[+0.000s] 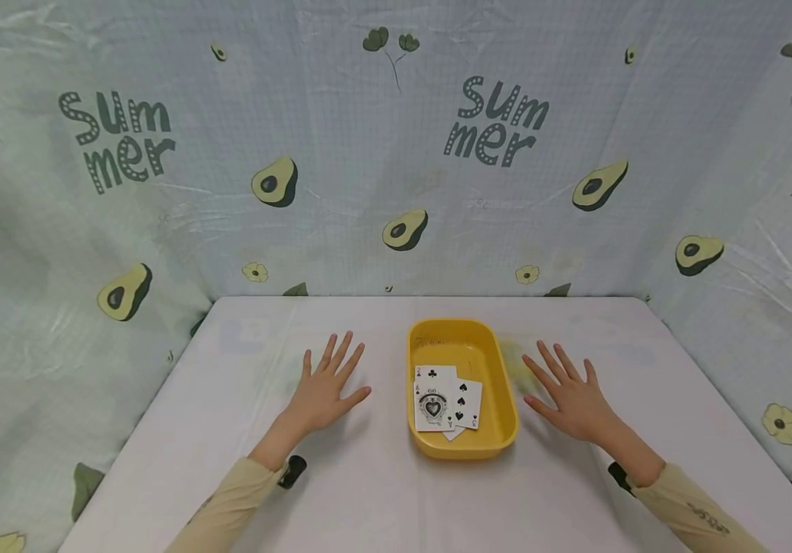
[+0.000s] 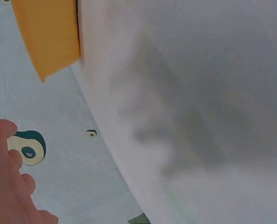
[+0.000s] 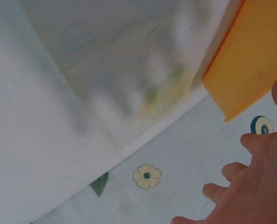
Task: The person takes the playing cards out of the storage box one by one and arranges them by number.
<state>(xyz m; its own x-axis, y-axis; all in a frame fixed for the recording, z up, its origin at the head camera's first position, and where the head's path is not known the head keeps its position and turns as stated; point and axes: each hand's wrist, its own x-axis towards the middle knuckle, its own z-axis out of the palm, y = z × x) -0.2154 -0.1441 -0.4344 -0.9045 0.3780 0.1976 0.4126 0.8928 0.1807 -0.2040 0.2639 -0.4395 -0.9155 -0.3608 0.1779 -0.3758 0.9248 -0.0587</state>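
Observation:
A yellow plastic tray (image 1: 495, 439) stands on the table between my two hands. Several playing cards lie overlapping in it: an ace (image 1: 432, 415) with an ornate heart-shaped emblem, a two of clubs (image 1: 442, 372) partly beneath it, and a spade card (image 1: 470, 403) at their right. Another card shows only a corner below. To the left of the tray my left hand (image 1: 324, 393) hovers with fingers spread, holding nothing. On the other side my right hand (image 1: 572, 399) is likewise spread and holds nothing. Both wrist views show the tray's outer wall apart from the fingers.
The white table (image 1: 368, 499) runs back to a hanging cloth (image 1: 340, 115) printed with avocados, flowers and the word "summer". The same cloth hangs along the left and right sides. A dark wrist strap (image 1: 292, 471) shows at the left sleeve.

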